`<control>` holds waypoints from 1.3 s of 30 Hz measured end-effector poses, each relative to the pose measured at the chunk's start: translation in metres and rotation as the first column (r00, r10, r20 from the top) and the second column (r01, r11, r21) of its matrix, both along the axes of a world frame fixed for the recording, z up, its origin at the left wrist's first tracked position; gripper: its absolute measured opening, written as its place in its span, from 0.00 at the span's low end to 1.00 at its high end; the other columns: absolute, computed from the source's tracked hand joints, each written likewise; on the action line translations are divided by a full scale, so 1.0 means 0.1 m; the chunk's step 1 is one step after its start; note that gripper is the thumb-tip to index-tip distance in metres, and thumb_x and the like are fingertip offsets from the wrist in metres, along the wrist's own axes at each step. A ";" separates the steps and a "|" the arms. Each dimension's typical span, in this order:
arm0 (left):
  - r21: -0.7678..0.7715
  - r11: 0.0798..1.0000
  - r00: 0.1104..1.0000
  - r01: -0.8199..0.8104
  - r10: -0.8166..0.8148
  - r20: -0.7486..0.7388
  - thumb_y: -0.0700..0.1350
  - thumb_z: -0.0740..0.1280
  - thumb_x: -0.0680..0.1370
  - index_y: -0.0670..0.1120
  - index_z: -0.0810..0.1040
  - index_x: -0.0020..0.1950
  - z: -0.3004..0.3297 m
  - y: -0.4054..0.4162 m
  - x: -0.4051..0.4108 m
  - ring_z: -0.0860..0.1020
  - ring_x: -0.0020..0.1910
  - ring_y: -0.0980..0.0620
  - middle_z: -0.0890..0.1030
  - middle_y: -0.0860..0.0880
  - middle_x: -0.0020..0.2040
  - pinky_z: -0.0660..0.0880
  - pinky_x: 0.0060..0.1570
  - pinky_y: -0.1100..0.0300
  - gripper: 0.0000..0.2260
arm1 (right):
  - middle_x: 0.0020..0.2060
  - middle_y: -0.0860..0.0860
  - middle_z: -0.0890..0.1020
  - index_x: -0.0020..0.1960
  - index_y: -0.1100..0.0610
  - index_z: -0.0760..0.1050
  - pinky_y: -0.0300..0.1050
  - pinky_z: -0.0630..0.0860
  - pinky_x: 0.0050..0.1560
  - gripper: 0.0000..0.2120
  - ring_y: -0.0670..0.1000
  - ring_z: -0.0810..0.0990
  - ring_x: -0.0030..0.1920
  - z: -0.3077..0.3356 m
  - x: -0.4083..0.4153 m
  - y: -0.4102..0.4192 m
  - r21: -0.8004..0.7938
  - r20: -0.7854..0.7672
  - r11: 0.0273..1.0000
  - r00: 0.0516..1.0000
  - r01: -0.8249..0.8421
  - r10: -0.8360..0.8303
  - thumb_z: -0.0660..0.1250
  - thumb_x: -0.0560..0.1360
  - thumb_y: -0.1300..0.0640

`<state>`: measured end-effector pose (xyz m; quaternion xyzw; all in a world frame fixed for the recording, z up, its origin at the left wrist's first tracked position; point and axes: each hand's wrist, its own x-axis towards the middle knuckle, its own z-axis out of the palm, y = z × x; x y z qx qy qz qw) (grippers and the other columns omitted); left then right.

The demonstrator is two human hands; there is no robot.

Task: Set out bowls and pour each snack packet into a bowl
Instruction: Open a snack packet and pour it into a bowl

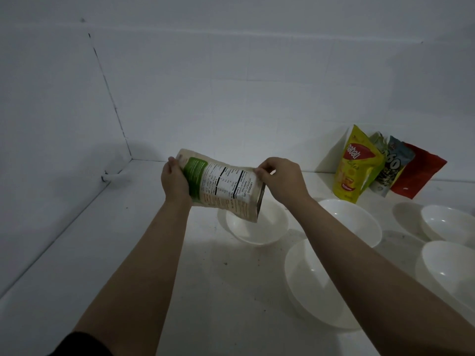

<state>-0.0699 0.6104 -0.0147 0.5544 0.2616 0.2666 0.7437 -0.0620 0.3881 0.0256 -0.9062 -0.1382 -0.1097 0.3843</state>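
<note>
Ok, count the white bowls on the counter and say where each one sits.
5. One white bowl under the tilted packet; one behind the right forearm; one nearer, under it; two at the right edge. More may lie out of frame.

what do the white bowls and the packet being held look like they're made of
The white bowls: probably glossy plastic or melamine, possibly glazed ceramic; small bright glints show on their smooth insides. The packet, held by both hands over a bowl: flexible matte printed film or paper laminate; it bends and creases, and the open end looks dark, perhaps foil-lined.
</note>
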 end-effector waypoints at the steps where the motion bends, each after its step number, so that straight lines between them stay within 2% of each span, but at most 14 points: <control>1: 0.023 1.000 1.000 -0.005 0.005 0.007 0.54 0.53 0.84 0.44 0.75 0.56 0.02 0.01 0.02 0.80 0.44 0.50 0.78 0.47 0.45 0.78 0.39 0.60 0.17 | 0.43 0.48 0.83 0.46 0.55 0.82 0.43 0.73 0.46 0.06 0.48 0.78 0.45 -0.03 0.02 0.00 -0.006 0.000 1.000 1.000 0.007 -0.007 0.67 0.78 0.56; 6: 0.090 0.996 0.999 -0.024 0.021 0.032 0.54 0.52 0.84 0.48 0.73 0.50 0.07 0.02 0.04 0.79 0.44 0.52 0.76 0.50 0.43 0.78 0.43 0.58 0.15 | 0.42 0.48 0.83 0.44 0.54 0.81 0.43 0.73 0.45 0.06 0.48 0.77 0.42 -0.11 0.08 -0.01 0.018 0.038 1.000 0.999 -0.003 0.002 0.68 0.77 0.55; 9: 0.102 0.994 0.999 -0.034 0.031 0.033 0.54 0.52 0.84 0.46 0.73 0.51 0.05 0.05 0.03 0.78 0.42 0.53 0.76 0.50 0.42 0.76 0.40 0.61 0.16 | 0.42 0.49 0.81 0.44 0.54 0.82 0.44 0.72 0.45 0.06 0.49 0.77 0.44 -0.15 0.10 0.01 0.033 0.104 0.999 0.994 0.020 -0.023 0.68 0.77 0.55; 15: 0.088 0.995 0.999 -0.035 0.032 0.032 0.55 0.52 0.84 0.45 0.74 0.52 0.02 0.15 -0.02 0.78 0.41 0.53 0.77 0.49 0.43 0.75 0.37 0.62 0.17 | 0.41 0.48 0.82 0.44 0.52 0.83 0.43 0.71 0.43 0.06 0.49 0.77 0.44 -0.21 0.09 0.10 0.033 0.113 0.999 0.993 0.010 -0.013 0.68 0.77 0.53; 20: 0.106 0.994 0.999 -0.032 0.029 0.031 0.55 0.52 0.84 0.47 0.74 0.55 0.05 0.19 -0.07 0.80 0.42 0.52 0.78 0.47 0.45 0.77 0.39 0.61 0.16 | 0.40 0.46 0.81 0.44 0.53 0.84 0.38 0.67 0.40 0.06 0.45 0.74 0.40 -0.20 0.08 0.15 0.076 0.155 0.997 0.988 0.008 -0.019 0.68 0.77 0.54; 24: 0.134 0.991 1.000 -0.025 0.024 0.011 0.58 0.52 0.83 0.46 0.75 0.56 0.02 0.25 -0.06 0.80 0.47 0.48 0.78 0.45 0.48 0.78 0.45 0.56 0.19 | 0.41 0.46 0.81 0.45 0.53 0.84 0.39 0.68 0.43 0.06 0.42 0.72 0.37 -0.24 0.07 0.15 0.073 0.155 0.997 0.988 -0.007 -0.005 0.69 0.77 0.55; 26: 0.126 0.992 1.000 -0.022 0.021 0.004 0.58 0.52 0.83 0.46 0.75 0.55 -0.01 0.27 -0.08 0.80 0.46 0.48 0.78 0.46 0.47 0.79 0.46 0.55 0.19 | 0.41 0.46 0.81 0.46 0.54 0.84 0.39 0.68 0.44 0.06 0.41 0.72 0.36 -0.23 0.08 0.15 0.078 0.149 0.997 0.989 -0.020 0.008 0.69 0.77 0.56; 29: 0.079 0.997 1.000 -0.019 0.018 0.017 0.57 0.53 0.83 0.46 0.75 0.53 -0.05 0.30 -0.10 0.80 0.45 0.47 0.78 0.46 0.45 0.81 0.49 0.52 0.18 | 0.39 0.47 0.81 0.45 0.56 0.84 0.44 0.74 0.45 0.05 0.42 0.75 0.36 -0.19 0.08 0.19 0.072 0.137 0.995 0.989 -0.069 0.059 0.69 0.77 0.58; 32: 0.058 0.998 0.999 -0.026 0.025 0.024 0.57 0.53 0.83 0.46 0.76 0.54 -0.04 0.32 -0.11 0.81 0.47 0.46 0.79 0.45 0.46 0.81 0.49 0.52 0.18 | 0.37 0.48 0.81 0.44 0.58 0.84 0.53 0.79 0.48 0.05 0.52 0.82 0.39 -0.19 0.08 0.22 0.124 0.110 0.989 0.991 -0.084 0.071 0.69 0.76 0.60; 34: 0.073 0.997 0.999 -0.033 0.031 0.021 0.57 0.53 0.83 0.47 0.75 0.54 -0.01 0.33 -0.11 0.81 0.48 0.45 0.79 0.46 0.47 0.81 0.50 0.51 0.17 | 0.35 0.48 0.80 0.43 0.60 0.83 0.54 0.80 0.48 0.05 0.54 0.83 0.38 -0.20 0.07 0.23 0.159 0.061 0.983 0.995 -0.093 0.084 0.70 0.76 0.61; 39: 0.052 0.999 0.999 -0.011 0.010 0.030 0.57 0.54 0.83 0.50 0.76 0.50 0.00 0.34 -0.12 0.82 0.50 0.43 0.80 0.45 0.47 0.81 0.53 0.46 0.16 | 0.35 0.48 0.81 0.43 0.59 0.83 0.55 0.79 0.49 0.05 0.54 0.82 0.39 -0.19 0.08 0.22 0.148 0.062 0.983 0.993 -0.105 0.097 0.70 0.76 0.60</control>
